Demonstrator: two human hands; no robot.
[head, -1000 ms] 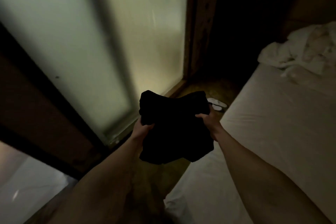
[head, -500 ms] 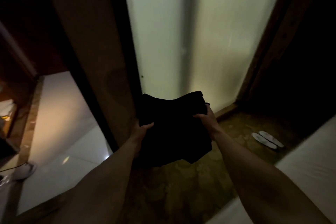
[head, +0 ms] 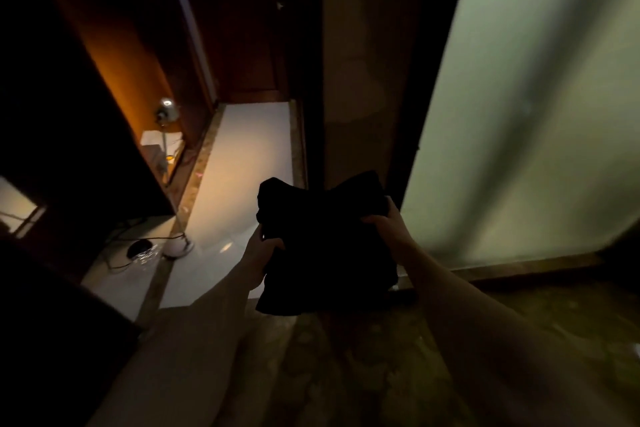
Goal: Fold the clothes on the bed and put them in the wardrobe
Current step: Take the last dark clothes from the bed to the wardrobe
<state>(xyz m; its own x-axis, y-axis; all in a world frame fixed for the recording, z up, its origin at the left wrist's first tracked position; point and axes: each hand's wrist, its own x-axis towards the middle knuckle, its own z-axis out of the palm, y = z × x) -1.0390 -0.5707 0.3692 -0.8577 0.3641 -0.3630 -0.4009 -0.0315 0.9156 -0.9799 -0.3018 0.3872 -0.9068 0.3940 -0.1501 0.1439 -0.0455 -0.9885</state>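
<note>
Plainly, the folded black cloth bundle [head: 325,246] could come undone on the way: it is held only at its two side edges, so its lower flaps hang loose below the grip, and a slackened pinch or a snag on the dark wooden door frame [head: 360,87] just beyond it would let the folds slide open. The dim light adds a risk of misjudging the step from the patterned olive carpet [head: 363,374] under the bundle onto the pale glossy tiled floor [head: 242,156] to its left.

The bundle looks soft, thick and matt black, with two rounded humps along its top and uneven corners drooping beneath; its layers cannot be counted in this light. It hangs in mid-air in front of the person, above the carpet. The left hand [head: 261,253] grips its left edge with thumb curled over the cloth, and the right hand [head: 389,229] pinches its right edge, fingers wrapped behind. Right of the bundle stands a frosted glass panel [head: 540,114]. Far left of it, a small silver lamp [head: 166,114] glows in a wooden recess. No wardrobe can be identified.
</note>
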